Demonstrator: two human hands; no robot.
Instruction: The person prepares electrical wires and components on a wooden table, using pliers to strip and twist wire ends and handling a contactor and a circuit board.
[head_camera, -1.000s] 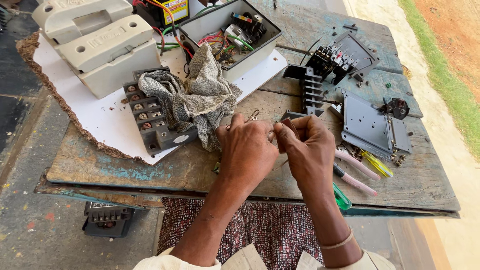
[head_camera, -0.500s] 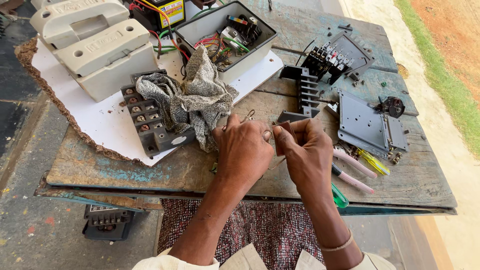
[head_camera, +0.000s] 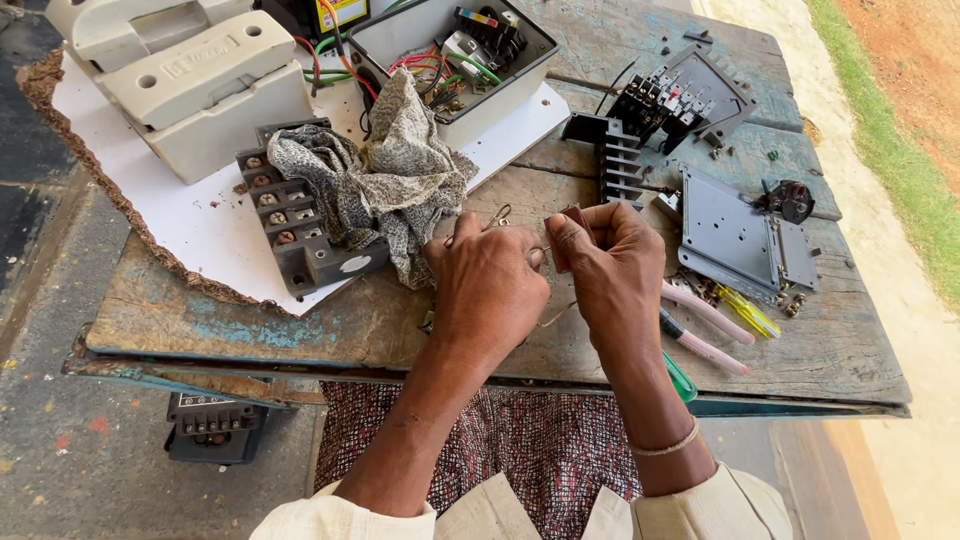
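Down at six o'clock, a patterned cloth covers the person's lap, and both forearms rise from it toward the table's near edge. Dead centre, the left hand (head_camera: 487, 290) is curled closed, fingertips pinching a thin wire (head_camera: 497, 216) that loops up just above its knuckles. Right beside it, toward three o'clock, the right hand (head_camera: 612, 268) is closed too, thumb and forefinger gripping a small dark-red piece (head_camera: 577, 218); the two hands almost touch. Under the right wrist, at four o'clock, pink-handled pliers (head_camera: 705, 332) lie on the worn wooden table (head_camera: 300, 325), a green-handled screwdriver (head_camera: 680, 378) near the edge. Just past the left hand, at eleven o'clock, a grey rag (head_camera: 385, 185) drapes over a dark terminal block (head_camera: 290, 225). At two o'clock sits a grey metal plate (head_camera: 735, 232). Farthest, at twelve o'clock, an open box of coloured wires (head_camera: 455, 50).
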